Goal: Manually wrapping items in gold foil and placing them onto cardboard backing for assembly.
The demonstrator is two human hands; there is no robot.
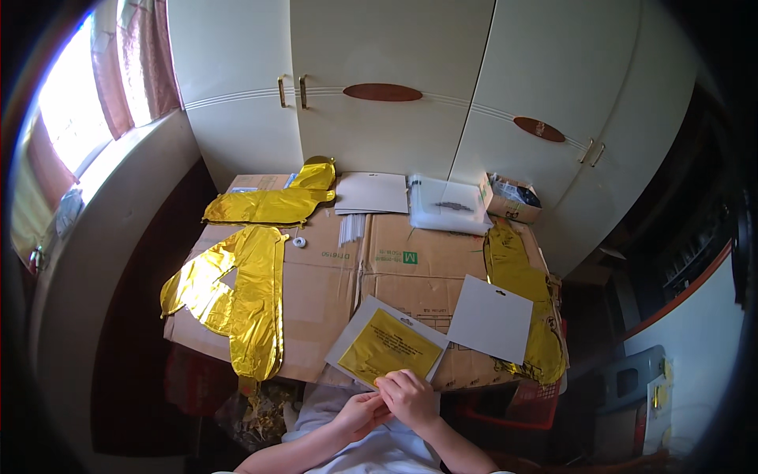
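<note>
A flat packet, with a folded gold foil balloon on a pale card with a hanging hole, lies at the front edge of the cardboard-covered table. At its near corner my right hand is closed, its fingertips pinching the packet's edge. My left hand is closed too, with fingertips meeting the right hand's just below that edge. What the left fingers pinch is hidden. Right of the packet lies a blank white card with a hanging hole, partly over a flat gold foil balloon.
Flat gold foil balloons cover the table's left side. Farther back are a stack of white cards, white strips, a tape roll, a pile of clear plastic sleeves and a small carton. Cabinets stand behind.
</note>
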